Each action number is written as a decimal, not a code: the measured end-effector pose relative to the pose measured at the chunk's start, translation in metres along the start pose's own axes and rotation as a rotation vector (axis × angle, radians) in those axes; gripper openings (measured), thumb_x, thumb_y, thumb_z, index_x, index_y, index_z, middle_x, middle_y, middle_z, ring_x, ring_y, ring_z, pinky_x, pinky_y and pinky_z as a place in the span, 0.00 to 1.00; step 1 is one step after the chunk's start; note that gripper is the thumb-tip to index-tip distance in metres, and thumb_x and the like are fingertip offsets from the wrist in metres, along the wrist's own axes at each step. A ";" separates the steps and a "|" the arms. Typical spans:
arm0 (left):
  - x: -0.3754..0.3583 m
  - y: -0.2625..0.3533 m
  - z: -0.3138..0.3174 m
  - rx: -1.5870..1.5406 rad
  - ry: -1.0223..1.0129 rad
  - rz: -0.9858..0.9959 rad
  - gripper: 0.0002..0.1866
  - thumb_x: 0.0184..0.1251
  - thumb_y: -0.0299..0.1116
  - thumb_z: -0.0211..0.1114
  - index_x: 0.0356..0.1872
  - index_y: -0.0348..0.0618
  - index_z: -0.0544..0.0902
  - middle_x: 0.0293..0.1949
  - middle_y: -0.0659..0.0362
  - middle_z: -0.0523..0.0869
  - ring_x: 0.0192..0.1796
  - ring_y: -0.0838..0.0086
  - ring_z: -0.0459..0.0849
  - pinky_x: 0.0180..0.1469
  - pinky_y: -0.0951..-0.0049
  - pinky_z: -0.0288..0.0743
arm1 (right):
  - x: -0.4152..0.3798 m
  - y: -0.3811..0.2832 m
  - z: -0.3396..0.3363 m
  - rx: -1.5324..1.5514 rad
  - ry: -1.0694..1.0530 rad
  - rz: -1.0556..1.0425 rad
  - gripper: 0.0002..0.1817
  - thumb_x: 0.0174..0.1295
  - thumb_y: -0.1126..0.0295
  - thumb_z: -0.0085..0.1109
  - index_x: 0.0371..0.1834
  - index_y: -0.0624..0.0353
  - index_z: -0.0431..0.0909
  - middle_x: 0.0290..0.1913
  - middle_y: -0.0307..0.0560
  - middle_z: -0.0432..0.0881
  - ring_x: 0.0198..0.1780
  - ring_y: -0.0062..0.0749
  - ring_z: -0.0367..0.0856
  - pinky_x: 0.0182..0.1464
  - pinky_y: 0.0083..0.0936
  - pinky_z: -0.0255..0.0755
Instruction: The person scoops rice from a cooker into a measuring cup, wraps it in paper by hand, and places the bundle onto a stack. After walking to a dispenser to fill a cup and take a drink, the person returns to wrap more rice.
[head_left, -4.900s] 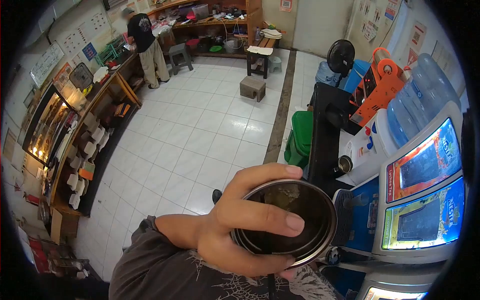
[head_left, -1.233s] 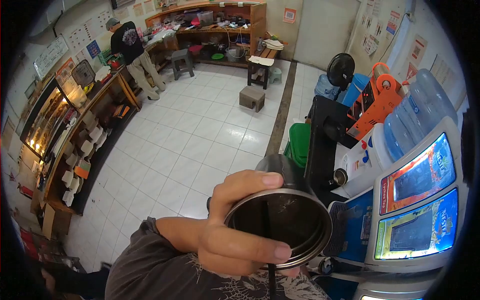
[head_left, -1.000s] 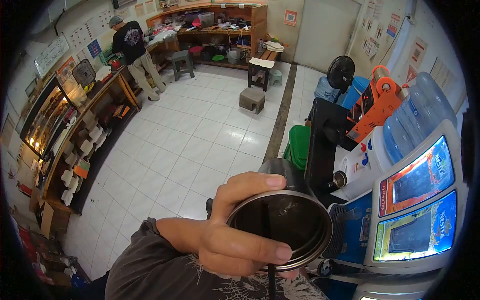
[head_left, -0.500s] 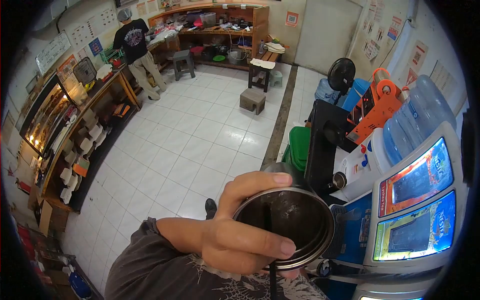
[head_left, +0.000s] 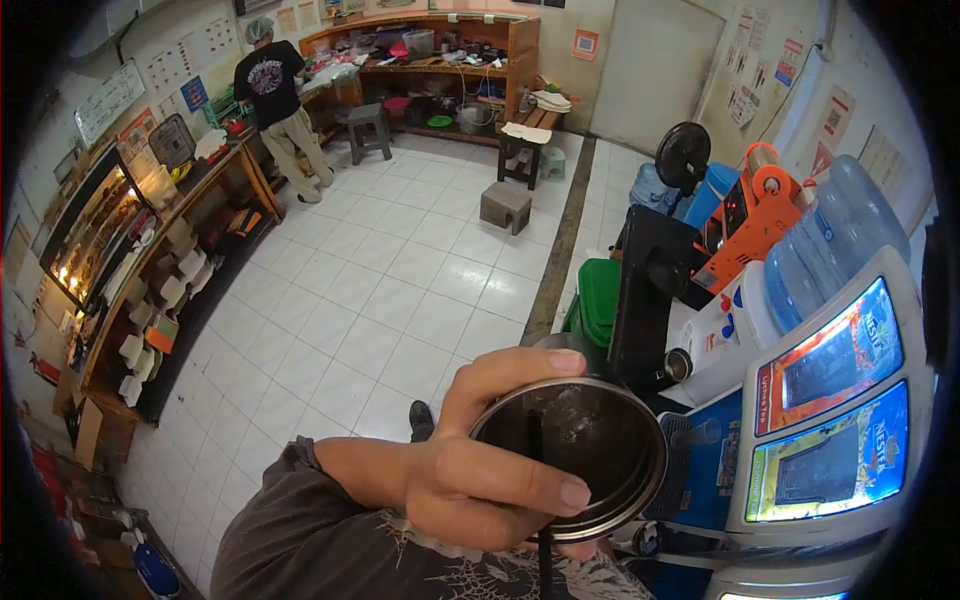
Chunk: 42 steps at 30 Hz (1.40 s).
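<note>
My left hand [head_left: 490, 465], reaching in from the left, is closed around a round metal tumbler [head_left: 600, 440] with a shiny rim and dark inside. The tumbler's mouth faces me, and wet, pale spots show within. One digit lies along the upper rim, while another crosses the lower part of the opening. A thin black straw [head_left: 536, 440] runs down from inside, passes behind the fingers and comes out below the rim. Another fingertip shows beneath the rim. My right hand is not in view.
Right of the tumbler stands a lit drink dispenser [head_left: 830, 460], with a big water bottle [head_left: 840, 240] and orange sealing machine [head_left: 745, 225] beyond. A green bin [head_left: 598, 300] is ahead. Across the tiled floor, a person [head_left: 270, 95] faces a counter near a grey stool [head_left: 369, 130].
The view has shifted slightly, so the background at the left sits a little further right. My left hand keeps the same grip on the tumbler.
</note>
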<state>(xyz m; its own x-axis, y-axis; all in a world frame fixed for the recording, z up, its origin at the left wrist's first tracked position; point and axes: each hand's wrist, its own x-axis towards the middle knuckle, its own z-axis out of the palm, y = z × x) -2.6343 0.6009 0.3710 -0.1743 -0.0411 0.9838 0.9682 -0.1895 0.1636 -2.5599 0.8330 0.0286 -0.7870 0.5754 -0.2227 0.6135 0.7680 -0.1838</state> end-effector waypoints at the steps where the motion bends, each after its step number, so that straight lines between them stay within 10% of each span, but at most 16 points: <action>1: -0.003 -0.001 0.001 -0.004 0.017 0.011 0.19 0.42 0.29 0.86 0.17 0.49 0.78 0.43 0.70 0.75 0.57 0.38 0.79 0.60 0.58 0.84 | 0.000 -0.002 -0.002 0.000 -0.011 0.009 0.46 0.62 0.56 0.67 0.81 0.45 0.53 0.82 0.61 0.45 0.82 0.60 0.43 0.76 0.70 0.39; 13: 0.000 0.001 -0.007 -0.066 -0.025 0.043 0.15 0.44 0.30 0.84 0.18 0.47 0.80 0.47 0.62 0.77 0.60 0.32 0.75 0.59 0.52 0.85 | 0.002 0.003 0.008 -0.024 0.033 -0.017 0.48 0.60 0.53 0.68 0.82 0.45 0.52 0.82 0.62 0.45 0.81 0.60 0.45 0.76 0.69 0.43; 19: -0.010 -0.010 -0.026 -0.128 -0.330 -0.170 0.16 0.56 0.38 0.77 0.21 0.40 0.80 0.57 0.46 0.78 0.66 0.31 0.69 0.66 0.35 0.67 | 0.023 0.028 -0.003 0.056 -0.317 -0.106 0.60 0.52 0.42 0.74 0.83 0.51 0.48 0.82 0.69 0.42 0.83 0.62 0.41 0.77 0.65 0.42; 22: -0.049 -0.036 -0.006 -0.106 -0.431 -0.384 0.15 0.54 0.35 0.79 0.26 0.41 0.79 0.58 0.50 0.77 0.69 0.42 0.69 0.67 0.45 0.66 | 0.057 0.058 -0.006 0.939 -0.541 -0.438 0.63 0.44 0.58 0.85 0.81 0.62 0.52 0.79 0.62 0.57 0.79 0.48 0.58 0.77 0.42 0.55; 29: -0.182 -0.065 0.028 -0.385 -0.731 -0.646 0.17 0.54 0.33 0.80 0.25 0.42 0.77 0.60 0.51 0.78 0.69 0.52 0.71 0.68 0.54 0.66 | -0.034 -0.022 -0.091 1.386 -0.415 -0.623 0.51 0.50 0.68 0.81 0.76 0.63 0.59 0.70 0.52 0.71 0.71 0.37 0.70 0.73 0.36 0.64; 33: -0.186 -0.070 0.022 -0.408 -0.958 -0.687 0.20 0.57 0.37 0.79 0.46 0.43 0.81 0.69 0.47 0.70 0.70 0.47 0.70 0.71 0.54 0.66 | -0.033 -0.014 -0.079 1.130 -0.152 -0.667 0.49 0.42 0.72 0.83 0.70 0.63 0.65 0.63 0.50 0.78 0.65 0.32 0.77 0.67 0.31 0.71; 34: -0.187 -0.074 0.017 -0.306 -1.004 -0.578 0.27 0.60 0.38 0.77 0.58 0.44 0.77 0.72 0.44 0.66 0.70 0.44 0.70 0.70 0.52 0.67 | -0.039 -0.015 -0.090 1.076 -0.128 -0.529 0.49 0.39 0.71 0.84 0.69 0.64 0.67 0.63 0.52 0.78 0.64 0.36 0.77 0.67 0.34 0.71; 42: -0.309 -0.123 -0.085 0.396 -1.503 -0.988 0.28 0.67 0.54 0.66 0.61 0.47 0.78 0.61 0.46 0.78 0.62 0.46 0.79 0.60 0.46 0.76 | 0.024 0.066 -0.002 0.901 0.539 0.032 0.52 0.38 0.70 0.83 0.70 0.67 0.64 0.66 0.61 0.72 0.68 0.52 0.71 0.74 0.42 0.60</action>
<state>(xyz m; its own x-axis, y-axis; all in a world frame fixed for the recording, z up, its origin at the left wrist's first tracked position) -2.7149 0.5534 0.0404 -0.5644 0.7766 -0.2800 0.6438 0.6263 0.4396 -2.5387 0.8983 0.0125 -0.5588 0.8106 0.1752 0.2819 0.3844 -0.8791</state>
